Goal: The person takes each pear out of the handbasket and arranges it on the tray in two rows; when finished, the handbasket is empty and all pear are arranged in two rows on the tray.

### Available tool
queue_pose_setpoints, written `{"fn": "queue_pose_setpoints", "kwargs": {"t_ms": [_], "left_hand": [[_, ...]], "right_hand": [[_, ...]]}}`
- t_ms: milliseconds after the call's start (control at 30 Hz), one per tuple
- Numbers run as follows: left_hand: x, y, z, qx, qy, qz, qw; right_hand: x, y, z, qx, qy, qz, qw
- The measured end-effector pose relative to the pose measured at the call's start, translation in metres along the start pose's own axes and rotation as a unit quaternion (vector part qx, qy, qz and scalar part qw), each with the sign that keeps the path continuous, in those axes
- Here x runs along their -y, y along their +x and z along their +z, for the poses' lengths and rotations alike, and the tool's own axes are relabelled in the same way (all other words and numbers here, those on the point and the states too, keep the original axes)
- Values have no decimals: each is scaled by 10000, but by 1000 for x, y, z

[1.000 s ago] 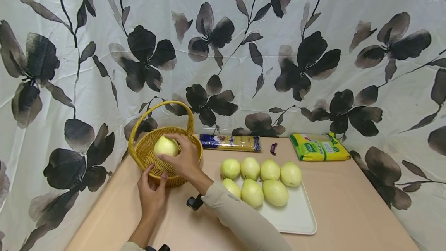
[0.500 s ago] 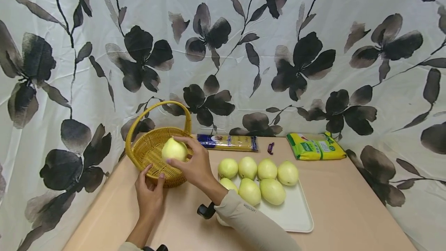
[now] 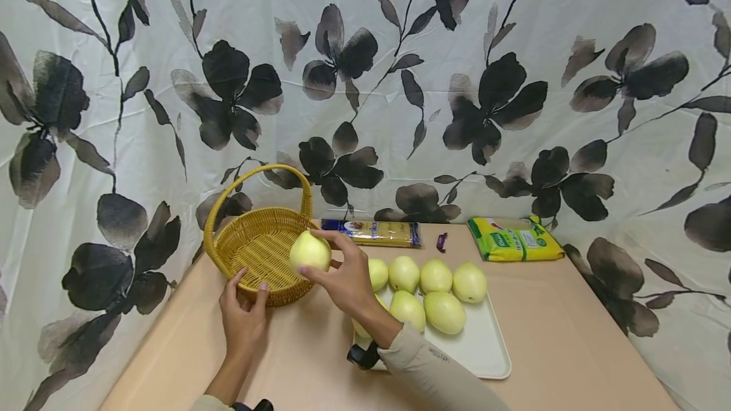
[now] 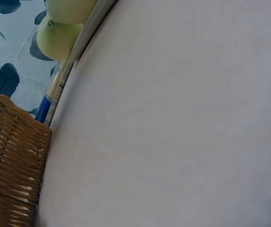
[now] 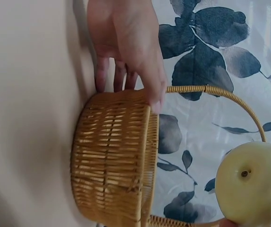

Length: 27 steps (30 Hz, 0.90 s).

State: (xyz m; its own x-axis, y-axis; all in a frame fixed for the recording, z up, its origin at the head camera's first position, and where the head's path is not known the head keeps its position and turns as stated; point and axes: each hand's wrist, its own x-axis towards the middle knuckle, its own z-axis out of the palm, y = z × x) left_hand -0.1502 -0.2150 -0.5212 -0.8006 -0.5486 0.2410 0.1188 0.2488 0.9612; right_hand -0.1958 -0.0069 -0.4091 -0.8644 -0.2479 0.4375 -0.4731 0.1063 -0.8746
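Observation:
My right hand [image 3: 349, 278] grips a pale yellow-green pear [image 3: 309, 251] between thumb and fingers, over the right rim of a yellow wicker basket [image 3: 265, 219]. In the right wrist view the pear [image 5: 249, 189] shows its dark blossom end, to the right of the basket [image 5: 112, 156]. My left hand [image 3: 244, 322] holds the basket's near side; in the right wrist view this hand [image 5: 126, 38] has one digit over the rim and other fingers along the outer wall. No fruit shows inside the basket. The left wrist view catches the basket's side [image 4: 12, 161] but no hand.
Right of the basket, several similar pears [image 3: 404, 273] sit on a white tray [image 3: 474, 357], partly behind my right forearm. Along the back lie a blue-and-yellow packet [image 3: 371, 233], a small purple wrapped sweet [image 3: 441, 243] and a green-and-yellow bag [image 3: 516, 240]. A floral cloth [image 3: 411, 113] hangs behind.
My right hand has carried the pear rightward, from above the inside of the basket to its right rim. My left hand stays at the basket's near side.

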Motion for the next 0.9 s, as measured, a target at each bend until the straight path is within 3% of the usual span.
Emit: {"fn": "queue_pose_setpoints", "kwargs": {"t_ms": [900], "left_hand": [[3,2,-2,115,-29,-171,9998]], "right_hand": [[-17,-43,-83,-488,-235,593,9968]]}}
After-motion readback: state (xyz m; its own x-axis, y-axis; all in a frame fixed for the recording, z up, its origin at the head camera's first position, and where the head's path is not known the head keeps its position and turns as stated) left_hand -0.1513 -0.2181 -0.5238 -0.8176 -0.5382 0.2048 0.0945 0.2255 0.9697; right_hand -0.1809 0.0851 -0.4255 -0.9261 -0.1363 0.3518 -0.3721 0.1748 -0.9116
